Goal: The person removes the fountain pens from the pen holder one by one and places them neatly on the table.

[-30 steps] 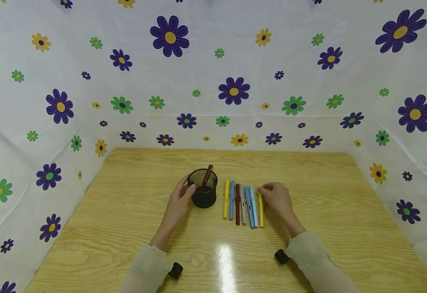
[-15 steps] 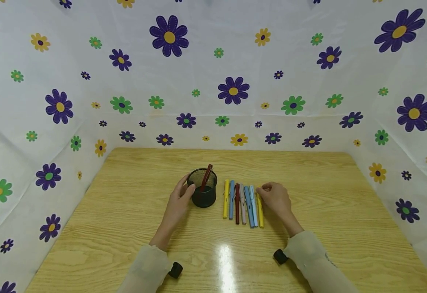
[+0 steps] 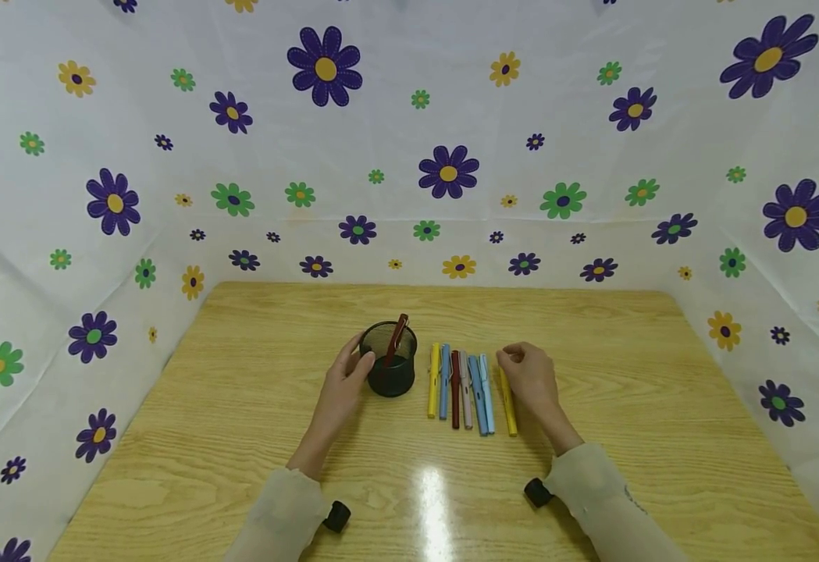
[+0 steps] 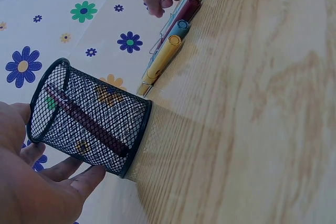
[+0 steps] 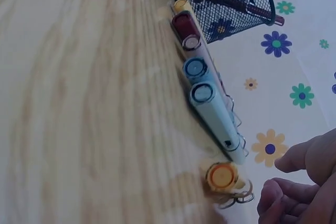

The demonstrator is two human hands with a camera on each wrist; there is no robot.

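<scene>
My left hand (image 3: 342, 378) holds a black mesh pen holder (image 4: 89, 119) from its left side, thumb by the rim and fingers along the wall. A dark red pen (image 3: 397, 341) leans inside it. To the right lies a row of capped pens: yellow (image 3: 433, 382), blue (image 3: 444, 382), dark red (image 3: 455, 390), pale pink (image 3: 465, 394), blue (image 3: 478, 398) and light blue (image 3: 486, 394). Slightly apart from them rests another yellow pen (image 3: 509, 406). My right hand (image 3: 532, 378) is at its far end, fingers loosely bent; the right wrist view shows a gap between thumb and forefinger.
The pens and holder stand on a wood-grain table (image 3: 240, 460). A white cloth (image 3: 381, 133) printed with flowers rises behind the table's far edge and along both sides. Black wrist devices (image 3: 337, 517) show at both sleeves.
The right-hand yellow pen has shifted right, widening its gap from the light blue one. My right hand has moved slightly up, away from me. The left hand and holder have stayed put.
</scene>
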